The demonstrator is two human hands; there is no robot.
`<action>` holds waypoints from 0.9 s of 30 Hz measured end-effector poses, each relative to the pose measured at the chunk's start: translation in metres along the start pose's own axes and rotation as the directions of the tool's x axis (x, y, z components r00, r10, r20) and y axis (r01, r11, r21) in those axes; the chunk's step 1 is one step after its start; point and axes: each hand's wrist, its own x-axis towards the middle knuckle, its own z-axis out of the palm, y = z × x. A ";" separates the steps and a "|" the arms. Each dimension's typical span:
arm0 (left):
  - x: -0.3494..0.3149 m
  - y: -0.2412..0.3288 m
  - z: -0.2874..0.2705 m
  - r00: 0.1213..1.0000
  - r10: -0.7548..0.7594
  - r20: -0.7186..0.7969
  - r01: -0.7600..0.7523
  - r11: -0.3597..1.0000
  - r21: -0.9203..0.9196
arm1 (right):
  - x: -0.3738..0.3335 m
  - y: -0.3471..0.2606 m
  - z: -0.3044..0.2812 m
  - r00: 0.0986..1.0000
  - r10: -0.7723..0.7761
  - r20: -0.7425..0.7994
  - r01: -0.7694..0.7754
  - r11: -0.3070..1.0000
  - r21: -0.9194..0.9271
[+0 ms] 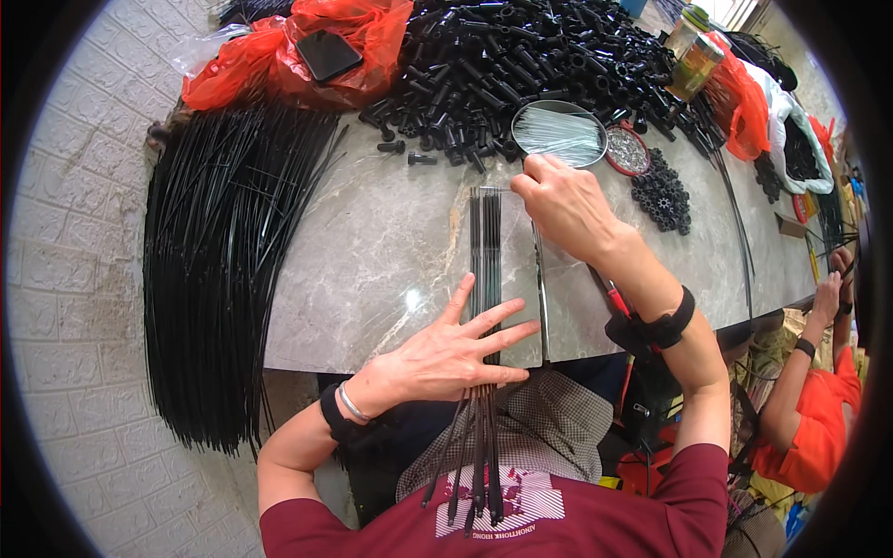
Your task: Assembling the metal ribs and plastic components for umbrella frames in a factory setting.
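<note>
A row of thin black rods [486,242], resembling umbrella ribs, lies side by side on the stone-patterned table and runs off its near edge toward my body. Across them rests my left hand [446,352], flat with fingers spread, pressing on the rods. At their far ends my right hand [567,206] is closed in a pinch on a thin metal wire [493,190], which lies across the rod tips. Its fingertips partly hide the wire's right end. Just right of the row, one longer dark rod [540,298] lies by itself.
A thick bundle of black rods [214,270] hangs over the table's left side. Behind are piled black plastic tubes [521,56], a bowl of white sticks [558,136], a red-rimmed dish [628,151] and notched black discs [662,191]. A co-worker's arm [791,372] is at right.
</note>
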 end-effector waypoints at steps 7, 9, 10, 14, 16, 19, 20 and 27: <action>0.002 0.001 -0.003 1.000 0.020 0.004 -0.020 1.000 -0.003 | -0.003 0.007 0.012 0.992 0.111 0.068 -0.123 0.970 0.212; 0.002 0.001 -0.003 1.000 0.021 0.010 -0.021 1.000 0.000 | -0.003 0.005 0.011 0.991 0.110 0.077 -0.124 0.969 0.213; 0.001 0.001 -0.002 1.000 0.023 -0.001 -0.023 0.999 -0.025 | -0.003 0.005 0.009 0.991 0.108 0.077 -0.122 0.969 0.212; 0.002 -0.001 -0.002 0.999 0.047 -0.019 -0.048 0.999 -0.023 | -0.006 0.012 -0.008 0.985 0.151 0.078 -0.159 0.982 0.100; 0.001 -0.001 -0.001 0.998 0.054 -0.023 -0.054 0.998 -0.016 | -0.011 0.018 -0.007 0.978 0.178 0.112 -0.174 0.984 -0.049; 0.002 -0.002 0.000 0.998 0.061 -0.028 -0.062 0.998 -0.025 | -0.017 0.020 -0.007 0.980 0.170 0.101 -0.159 0.981 -0.113; 0.002 -0.002 0.001 0.998 0.058 -0.029 -0.060 0.997 -0.041 | -0.017 0.020 -0.007 0.980 0.170 0.102 -0.158 0.981 -0.114; 0.002 -0.002 -0.001 0.998 0.064 -0.011 -0.065 0.997 -0.034 | -0.013 0.020 -0.007 0.973 0.114 0.200 -0.066 0.971 -0.231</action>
